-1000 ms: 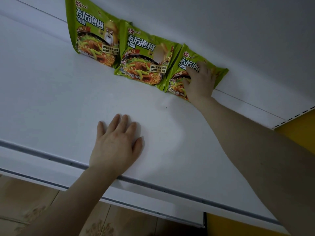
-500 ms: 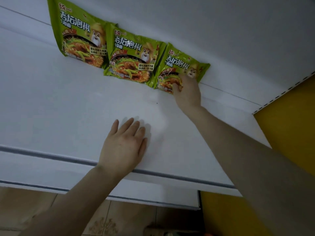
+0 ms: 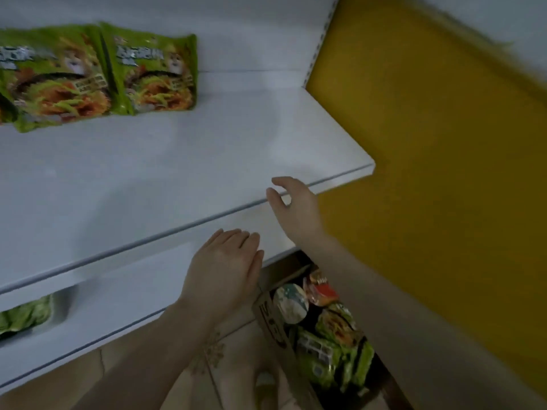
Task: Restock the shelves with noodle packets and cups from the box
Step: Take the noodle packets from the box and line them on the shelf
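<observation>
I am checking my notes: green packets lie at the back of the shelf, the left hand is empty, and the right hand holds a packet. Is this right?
Not quite: the head view shows the right hand empty too, fingers loosely curled by the shelf edge. The green packets and the empty left hand are as you wrote.

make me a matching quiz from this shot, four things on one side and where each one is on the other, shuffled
1 green packets
2 round-lidded cup
3 box
4 right hand

a on the floor
b at the front edge of the upper shelf, holding nothing
c at the back of the upper shelf
d inside the box

Pairs: 1-c, 2-d, 3-a, 4-b
</observation>
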`<state>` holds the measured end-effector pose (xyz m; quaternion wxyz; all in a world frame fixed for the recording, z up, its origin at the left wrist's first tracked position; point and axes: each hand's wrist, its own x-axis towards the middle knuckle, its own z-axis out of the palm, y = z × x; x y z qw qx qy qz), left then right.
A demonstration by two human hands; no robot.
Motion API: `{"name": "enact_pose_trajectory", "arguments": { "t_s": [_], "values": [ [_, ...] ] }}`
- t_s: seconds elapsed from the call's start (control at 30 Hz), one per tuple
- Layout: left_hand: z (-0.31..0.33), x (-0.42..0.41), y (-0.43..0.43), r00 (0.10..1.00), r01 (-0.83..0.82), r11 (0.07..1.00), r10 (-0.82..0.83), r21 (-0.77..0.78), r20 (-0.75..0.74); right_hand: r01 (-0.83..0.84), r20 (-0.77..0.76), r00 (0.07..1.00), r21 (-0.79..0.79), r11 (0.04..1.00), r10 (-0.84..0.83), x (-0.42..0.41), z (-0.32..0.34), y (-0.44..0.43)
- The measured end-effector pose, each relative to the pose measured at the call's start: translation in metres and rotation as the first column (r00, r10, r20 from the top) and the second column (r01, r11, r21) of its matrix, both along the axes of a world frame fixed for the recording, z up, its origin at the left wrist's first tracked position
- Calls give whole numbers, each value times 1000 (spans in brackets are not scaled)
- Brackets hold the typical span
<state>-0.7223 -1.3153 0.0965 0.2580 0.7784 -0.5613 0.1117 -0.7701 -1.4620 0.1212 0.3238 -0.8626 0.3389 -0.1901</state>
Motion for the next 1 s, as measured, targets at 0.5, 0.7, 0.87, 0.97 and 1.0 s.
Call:
{"name": "enact_pose_trajectory", "arguments": {
  "t_s": [0.5, 0.7, 0.87, 0.97, 1.0],
  "values": [
    [-147, -185, -94, 872, 484, 758, -372, 438, -319, 753, -458, 640, 214, 623, -617, -344, -156, -47],
    [-216, -231, -127, 855, 515, 580, -394, 631, -337, 818, -578, 560, 273, 506, -594, -401, -245, -51],
    [-273, -260, -160, 849, 513, 550, -437, 658, -297, 819, -620, 559, 312, 481, -551, -416, -315, -64],
    [-313, -280, -179, 843, 502, 509, -466, 699, -267, 811, -641, 570, 342, 474, -514, -415, -356, -68],
    [-328, -286, -184, 842, 498, 496, -474, 711, -259, 811, -651, 571, 352, 467, -500, -414, -367, -69]
  ]
}}
